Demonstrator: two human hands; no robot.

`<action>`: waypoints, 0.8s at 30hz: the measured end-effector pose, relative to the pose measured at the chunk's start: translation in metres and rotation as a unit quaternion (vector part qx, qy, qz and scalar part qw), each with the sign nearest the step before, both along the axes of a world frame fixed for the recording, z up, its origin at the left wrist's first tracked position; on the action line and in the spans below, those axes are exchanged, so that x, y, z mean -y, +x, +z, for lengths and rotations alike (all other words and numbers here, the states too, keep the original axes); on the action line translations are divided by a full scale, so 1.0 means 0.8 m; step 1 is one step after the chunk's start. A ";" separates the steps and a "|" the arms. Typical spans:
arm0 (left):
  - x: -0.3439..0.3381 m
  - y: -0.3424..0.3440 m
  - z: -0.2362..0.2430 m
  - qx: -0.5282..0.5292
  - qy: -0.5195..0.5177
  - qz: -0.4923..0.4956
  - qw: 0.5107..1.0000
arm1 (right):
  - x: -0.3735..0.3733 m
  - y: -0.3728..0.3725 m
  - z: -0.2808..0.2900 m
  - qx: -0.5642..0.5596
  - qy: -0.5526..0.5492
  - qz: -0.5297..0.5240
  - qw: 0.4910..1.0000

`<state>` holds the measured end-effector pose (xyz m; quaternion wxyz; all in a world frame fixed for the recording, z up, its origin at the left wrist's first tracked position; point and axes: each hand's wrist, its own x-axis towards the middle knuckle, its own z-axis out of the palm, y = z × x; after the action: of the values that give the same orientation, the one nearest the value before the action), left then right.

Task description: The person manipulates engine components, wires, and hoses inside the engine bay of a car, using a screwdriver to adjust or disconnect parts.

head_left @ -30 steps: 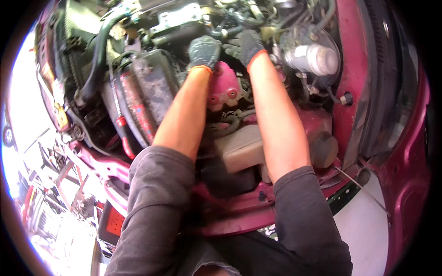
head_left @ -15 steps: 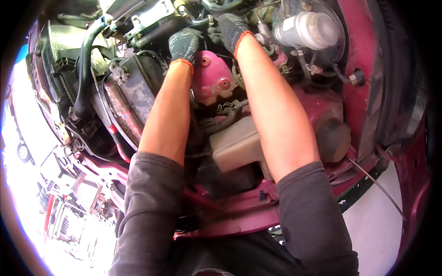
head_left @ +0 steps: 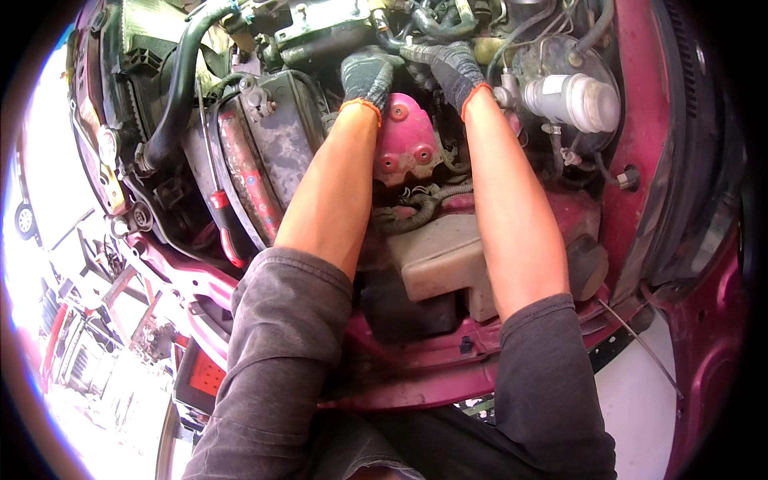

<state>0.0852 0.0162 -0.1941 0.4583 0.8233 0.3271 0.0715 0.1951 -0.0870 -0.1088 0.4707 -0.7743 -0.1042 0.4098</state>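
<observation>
My left hand [head_left: 366, 78], in a dark grey knit glove with an orange cuff, is deep in the engine bay with its fingers bent over something hidden below the metal housing [head_left: 320, 30]. My gloved right hand [head_left: 456, 74] is close beside it, fingers curled toward the left among dark hoses [head_left: 438, 26]; what they grip is unclear. Between my wrists lies a pink bracket [head_left: 404, 136] with bolt holes, above a ribbed hose [head_left: 428, 204].
A red-handled screwdriver [head_left: 228, 224] rests by the grey battery-like case [head_left: 280, 136]. A cream reservoir [head_left: 432, 248] is below my hands, a grey cylinder [head_left: 568, 102] to the right. A thin rod [head_left: 640, 344] crosses the lower right; a red-and-black case [head_left: 196, 372] stands lower left.
The whole view has shifted between frames. Both hands stay among the hoses, and the fingers of my right hand now reach further left, close to my left hand.
</observation>
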 end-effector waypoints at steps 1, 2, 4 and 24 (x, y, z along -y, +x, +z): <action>0.004 0.002 0.005 0.000 -0.014 0.008 1.000 | -0.002 0.002 -0.002 0.090 -0.017 0.010 0.996; 0.007 0.008 0.015 -0.026 -0.017 0.007 0.999 | 0.001 0.009 -0.013 0.143 0.008 0.012 0.990; 0.013 0.015 0.037 -0.041 -0.068 0.043 0.996 | 0.003 0.021 -0.034 0.251 0.055 0.016 0.966; 0.020 0.014 0.068 -0.074 -0.187 0.173 0.964 | -0.009 0.010 -0.002 0.027 -0.068 0.037 0.997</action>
<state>0.0965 0.0003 -0.1400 0.5594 0.6567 0.5051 0.0261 0.2033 -0.0798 -0.1106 0.3986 -0.8109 -0.1180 0.4119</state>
